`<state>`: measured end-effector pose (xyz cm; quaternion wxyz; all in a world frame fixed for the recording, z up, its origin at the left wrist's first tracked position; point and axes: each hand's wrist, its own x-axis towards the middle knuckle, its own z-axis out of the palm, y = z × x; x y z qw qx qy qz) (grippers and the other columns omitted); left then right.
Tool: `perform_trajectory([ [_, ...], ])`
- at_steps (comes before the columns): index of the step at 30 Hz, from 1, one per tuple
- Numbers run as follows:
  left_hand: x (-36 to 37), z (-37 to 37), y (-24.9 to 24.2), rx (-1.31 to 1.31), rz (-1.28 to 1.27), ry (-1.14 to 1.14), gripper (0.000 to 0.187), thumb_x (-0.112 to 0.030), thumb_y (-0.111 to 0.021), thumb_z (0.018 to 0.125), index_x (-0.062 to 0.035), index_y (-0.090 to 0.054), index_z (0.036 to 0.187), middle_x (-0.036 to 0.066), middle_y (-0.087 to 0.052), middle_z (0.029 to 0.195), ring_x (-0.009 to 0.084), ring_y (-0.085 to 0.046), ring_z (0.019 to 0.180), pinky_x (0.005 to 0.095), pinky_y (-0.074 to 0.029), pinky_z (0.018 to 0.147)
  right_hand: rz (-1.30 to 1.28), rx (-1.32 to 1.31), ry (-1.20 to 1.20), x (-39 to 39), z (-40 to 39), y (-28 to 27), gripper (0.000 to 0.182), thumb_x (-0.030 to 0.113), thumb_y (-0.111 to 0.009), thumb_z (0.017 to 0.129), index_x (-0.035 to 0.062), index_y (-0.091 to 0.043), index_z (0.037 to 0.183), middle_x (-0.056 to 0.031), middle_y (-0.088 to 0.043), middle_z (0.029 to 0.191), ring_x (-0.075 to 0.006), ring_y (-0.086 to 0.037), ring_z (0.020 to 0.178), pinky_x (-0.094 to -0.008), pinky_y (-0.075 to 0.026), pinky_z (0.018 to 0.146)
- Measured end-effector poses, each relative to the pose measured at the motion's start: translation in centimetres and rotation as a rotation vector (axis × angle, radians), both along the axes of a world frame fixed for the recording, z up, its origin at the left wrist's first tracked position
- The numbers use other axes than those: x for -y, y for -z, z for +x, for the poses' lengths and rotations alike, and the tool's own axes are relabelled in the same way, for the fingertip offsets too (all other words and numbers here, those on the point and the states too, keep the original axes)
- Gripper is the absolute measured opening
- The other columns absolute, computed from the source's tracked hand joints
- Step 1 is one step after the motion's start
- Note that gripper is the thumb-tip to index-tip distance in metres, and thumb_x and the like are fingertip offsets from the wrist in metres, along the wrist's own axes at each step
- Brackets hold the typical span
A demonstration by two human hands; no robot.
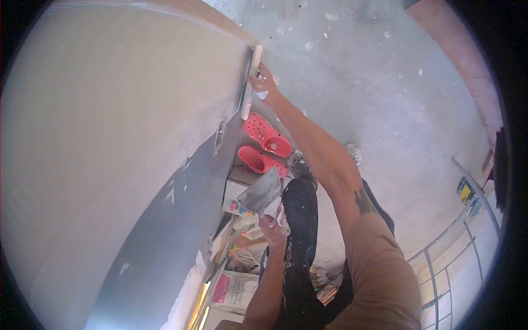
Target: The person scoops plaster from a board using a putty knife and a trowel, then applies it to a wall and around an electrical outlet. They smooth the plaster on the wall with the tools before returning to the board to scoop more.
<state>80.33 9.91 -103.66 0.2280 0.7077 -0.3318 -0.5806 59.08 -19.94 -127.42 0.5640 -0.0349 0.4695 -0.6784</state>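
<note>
My right hand [263, 84], with white paste on it, is closed round a long flat trowel [248, 91], whose edge lies against the wall [137, 82]. The wall is partly coated in pale plaster, with a darker grey area lower down. Nearer my body, my left hand [273, 230] grips a wide metal putty knife [261, 192] with white paste near its handle. A pair of red clogs [267, 137] sits on the floor below the trowel.
Bags and assorted items [239, 286] lie beside my legs along the wall. A metal railing [434, 275] stands at the lower right, near a yellow-labelled bucket [465, 192]. White specks dot the grey floor [352, 71].
</note>
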Motion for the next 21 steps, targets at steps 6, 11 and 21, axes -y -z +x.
perform_trajectory([
  [6, -4.3, 9.4, 1.6, 0.045, -0.256, 0.151, 0.039, -0.028, -0.057, 0.096, 0.0023, -0.057, 0.12, 0.014, -0.063, 0.115, 0.0228, -0.062, 0.099, 0.0369, -0.05, 0.085, -0.174, -0.021, 0.031, -2.7, -1.7, -8.3, 0.059, 0.007, -0.066, 0.084, 0.0012, -0.044, 0.138, -0.0135, -0.062, 0.118, -0.0231, -0.059, 0.108, -0.0366, -0.047, 0.094],
  [11, 9.5, 2.4, -9.3, -0.24, 0.337, -0.397, 0.042, -0.034, -0.049, 0.101, -0.01, -0.047, 0.135, 0.013, -0.062, 0.119, 0.0299, -0.062, 0.108, 0.0455, -0.055, 0.087, -0.078, 0.053, -0.083, -12.6, -7.9, -19.6, 0.059, 0.005, -0.066, 0.086, -0.0007, -0.044, 0.14, -0.0119, -0.057, 0.131, -0.0201, -0.057, 0.118, -0.0355, -0.046, 0.101],
  [21, 18.8, -4.4, -9.9, -0.329, 0.425, 0.303, 0.041, -0.036, -0.06, 0.093, -0.0017, -0.056, 0.114, 0.015, -0.066, 0.089, 0.02, -0.059, 0.063, 0.031, -0.047, 0.053, -0.391, -1.018, -0.628, -23.0, -11.6, -33.1, 0.064, 0.002, -0.063, 0.076, 0.0118, -0.053, 0.139, -0.0092, -0.053, 0.144, -0.0293, -0.049, 0.133, -0.0418, -0.035, 0.109],
])
